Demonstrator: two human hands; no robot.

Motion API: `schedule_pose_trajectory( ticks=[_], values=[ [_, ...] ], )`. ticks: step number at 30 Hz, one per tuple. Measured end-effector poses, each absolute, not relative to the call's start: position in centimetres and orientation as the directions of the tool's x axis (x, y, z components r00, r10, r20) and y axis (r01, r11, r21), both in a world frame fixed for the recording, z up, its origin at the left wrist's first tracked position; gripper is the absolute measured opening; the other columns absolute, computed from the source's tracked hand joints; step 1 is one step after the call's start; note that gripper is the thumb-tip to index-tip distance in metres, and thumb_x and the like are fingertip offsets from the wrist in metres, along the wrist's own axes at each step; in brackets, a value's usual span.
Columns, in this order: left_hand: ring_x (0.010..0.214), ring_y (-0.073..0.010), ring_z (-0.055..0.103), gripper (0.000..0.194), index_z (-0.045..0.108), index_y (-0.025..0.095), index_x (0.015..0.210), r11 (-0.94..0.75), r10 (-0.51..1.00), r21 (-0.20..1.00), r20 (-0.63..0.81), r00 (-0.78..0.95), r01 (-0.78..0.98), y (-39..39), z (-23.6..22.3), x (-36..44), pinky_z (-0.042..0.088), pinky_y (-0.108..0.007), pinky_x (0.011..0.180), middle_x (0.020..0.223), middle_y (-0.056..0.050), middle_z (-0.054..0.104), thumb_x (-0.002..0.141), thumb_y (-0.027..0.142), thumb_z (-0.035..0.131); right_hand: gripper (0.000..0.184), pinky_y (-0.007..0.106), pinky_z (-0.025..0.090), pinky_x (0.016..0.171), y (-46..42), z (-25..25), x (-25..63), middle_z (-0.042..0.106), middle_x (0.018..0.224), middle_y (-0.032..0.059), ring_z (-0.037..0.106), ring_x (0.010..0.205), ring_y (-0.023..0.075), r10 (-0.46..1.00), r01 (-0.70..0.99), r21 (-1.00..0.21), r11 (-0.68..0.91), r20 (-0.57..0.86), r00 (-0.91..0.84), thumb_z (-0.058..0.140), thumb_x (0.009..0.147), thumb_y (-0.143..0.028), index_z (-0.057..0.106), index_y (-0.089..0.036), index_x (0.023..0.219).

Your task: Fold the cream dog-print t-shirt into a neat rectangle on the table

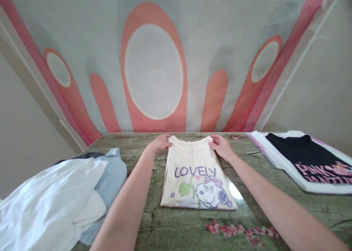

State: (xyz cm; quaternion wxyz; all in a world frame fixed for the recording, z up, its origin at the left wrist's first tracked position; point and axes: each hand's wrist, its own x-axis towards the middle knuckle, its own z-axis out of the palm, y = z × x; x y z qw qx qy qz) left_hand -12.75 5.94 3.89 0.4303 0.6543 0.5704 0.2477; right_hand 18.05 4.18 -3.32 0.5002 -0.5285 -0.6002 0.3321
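Observation:
A cream T-shirt [192, 159], folded into a neat rectangle, lies in front of me with its neckline at the far end. Its front carries the word LOVELY, a cartoon dog with a pink bow and a green leaf. My left hand [161, 143] pinches the shirt's far left shoulder corner between thumb and fingers. At the far right shoulder corner, my right hand [221, 147] grips the fabric the same way. Both forearms reach forward on either side of the shirt.
Loose white and light blue clothes [55, 196] are heaped at the left. Folded shirts, a black one [299, 152] on top, are stacked at the right. The wood-patterned table [170, 232] has printed pink flowers and meets a patterned wall covering [195, 60] at its far edge.

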Motion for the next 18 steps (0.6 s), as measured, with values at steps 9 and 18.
schedule_pose_trajectory(
  ticks=[9,18],
  values=[
    [0.092,-0.0211,0.059,0.054,0.051,0.010,0.115,-0.129,0.991,0.603,0.098,0.087,0.787,6.1,4.9,-12.5,0.044,-0.026,0.077,0.103,-0.011,0.061,0.065,0.018,0.068,0.041,0.031,0.049,0.068,3.6,-3.3,17.7,0.062,0.082,0.0042,0.060,0.070,0.0164,0.934,0.566,-0.794,0.221,0.340,0.111,0.056,0.070,-0.023,0.049,-0.016,0.110],
    [0.132,-0.0298,0.021,0.067,0.032,0.013,0.134,-0.414,0.899,0.352,0.016,0.437,0.840,0.7,4.6,-5.1,0.019,-0.044,0.104,0.143,-0.016,0.025,0.084,0.056,0.037,0.038,0.036,0.048,0.079,3.4,-3.9,18.2,0.057,0.104,0.0124,0.057,0.086,0.0216,0.870,0.743,-0.595,0.305,0.491,0.037,0.052,0.073,-0.021,0.051,-0.014,0.111]
  ],
)
